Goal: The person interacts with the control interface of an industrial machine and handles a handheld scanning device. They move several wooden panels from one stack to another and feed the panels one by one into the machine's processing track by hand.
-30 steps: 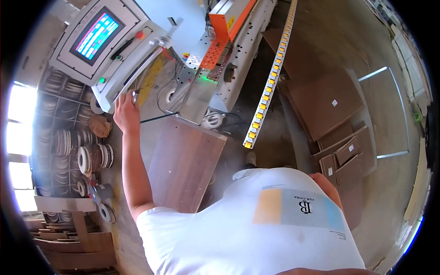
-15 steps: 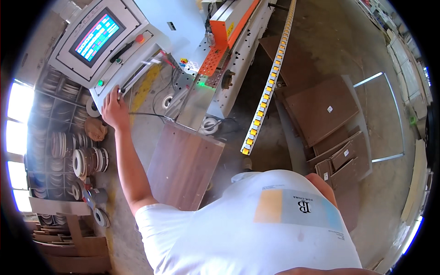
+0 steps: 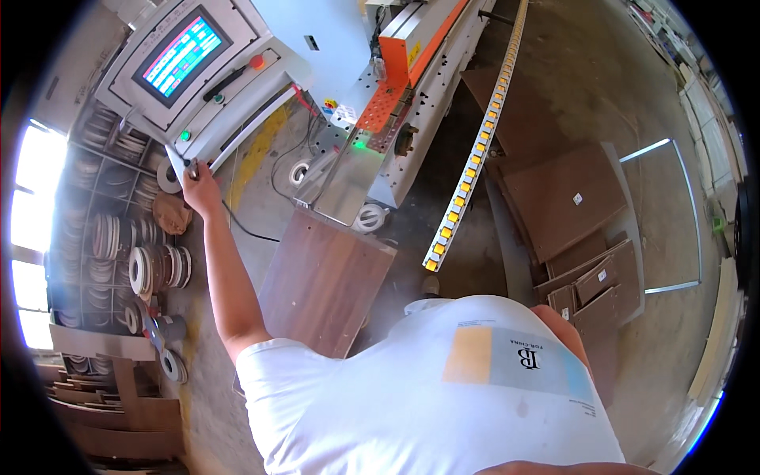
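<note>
My left hand (image 3: 199, 188) reaches out to the lower corner of a grey control panel (image 3: 237, 95), its fingers curled on the panel's bottom edge just below a green button (image 3: 184, 135). The panel carries a lit coloured screen (image 3: 180, 55) and a red button (image 3: 256, 61). A brown wooden board (image 3: 324, 277) lies in front of me at the infeed of the edge-banding machine (image 3: 372, 158), which has an orange cover (image 3: 412, 39). My right hand is hidden behind my white-shirted torso.
A long roller rail with yellow wheels (image 3: 475, 150) runs from the machine toward me. Brown boards (image 3: 570, 198) are stacked on the floor at the right. Rolls of edge tape (image 3: 150, 265) fill shelves on the left. A black cable (image 3: 245, 229) crosses the floor.
My left hand has moved down along the panel's left side to its lower corner, and its fingers have curled. My head has shifted, so the view sits slightly lower.
</note>
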`<state>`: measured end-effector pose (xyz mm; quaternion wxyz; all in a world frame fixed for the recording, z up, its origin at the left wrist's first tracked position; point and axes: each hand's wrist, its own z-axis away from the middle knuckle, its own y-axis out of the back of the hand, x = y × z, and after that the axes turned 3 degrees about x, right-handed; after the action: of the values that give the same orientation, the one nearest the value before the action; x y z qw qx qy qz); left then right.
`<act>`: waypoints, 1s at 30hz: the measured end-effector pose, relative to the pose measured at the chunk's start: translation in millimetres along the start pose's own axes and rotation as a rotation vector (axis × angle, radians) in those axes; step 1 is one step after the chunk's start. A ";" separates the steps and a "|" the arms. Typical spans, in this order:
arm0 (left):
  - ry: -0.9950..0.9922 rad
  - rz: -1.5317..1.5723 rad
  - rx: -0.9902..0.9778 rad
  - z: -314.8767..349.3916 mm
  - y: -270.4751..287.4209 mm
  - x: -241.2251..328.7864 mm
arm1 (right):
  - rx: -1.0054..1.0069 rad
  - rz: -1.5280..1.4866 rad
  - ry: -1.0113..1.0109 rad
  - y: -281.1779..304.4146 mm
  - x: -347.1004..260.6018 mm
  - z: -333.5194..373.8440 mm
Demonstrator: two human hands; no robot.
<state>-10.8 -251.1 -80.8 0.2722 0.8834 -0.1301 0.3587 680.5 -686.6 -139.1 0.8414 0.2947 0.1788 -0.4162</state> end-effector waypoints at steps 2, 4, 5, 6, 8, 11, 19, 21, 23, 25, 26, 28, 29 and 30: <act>0.203 -0.016 -0.132 11.0 -3.6 25.7 | 0.022 0.015 0.001 3.6 0.6 6.7; 0.165 0.020 -0.069 21.8 -22.3 25.8 | 0.055 0.039 -0.006 5.0 1.3 17.5; 0.113 -0.028 0.051 7.2 -22.1 -9.0 | 0.057 0.072 0.016 7.1 -2.8 18.4; 0.159 -0.016 0.067 8.6 -29.5 -21.3 | 0.076 0.101 0.014 7.3 -7.1 24.3; 0.202 -0.009 0.082 -22.5 -12.9 -82.2 | 0.097 0.164 0.085 9.4 -26.0 24.7; 0.032 -0.435 0.034 -18.4 -27.0 -93.2 | 0.194 0.182 0.089 3.7 -21.8 26.7; 0.135 -0.280 0.092 5.3 -34.4 -50.5 | 0.208 0.237 -0.005 -18.2 6.1 6.3; 0.113 -0.323 0.250 29.1 -41.9 -37.4 | 0.182 0.232 -0.084 -21.0 -12.5 13.9; 0.393 0.012 0.252 59.7 -55.3 -27.2 | 0.154 0.325 -0.094 -26.8 -7.5 6.3; 0.402 0.124 0.365 88.0 -83.9 -34.9 | 0.179 0.454 -0.036 -31.9 -13.3 -1.1; 0.448 0.373 0.157 114.8 -88.3 -4.5 | 0.179 0.453 -0.054 -32.3 -12.5 -2.6; 0.456 0.707 -0.174 157.2 -84.8 107.9 | 0.114 0.508 -0.084 -35.8 -1.7 -8.4; 0.432 0.796 -0.289 165.3 -80.6 159.1 | 0.111 0.501 -0.103 -37.1 6.5 -17.2; 0.283 0.799 -0.400 165.1 -72.6 200.7 | 0.038 0.530 -0.130 -37.2 16.2 -25.0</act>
<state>255.3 -293.5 -65.7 0.2929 0.6364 -0.4883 0.5203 658.7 -698.0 -179.9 0.9250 0.3195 0.0334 -0.2029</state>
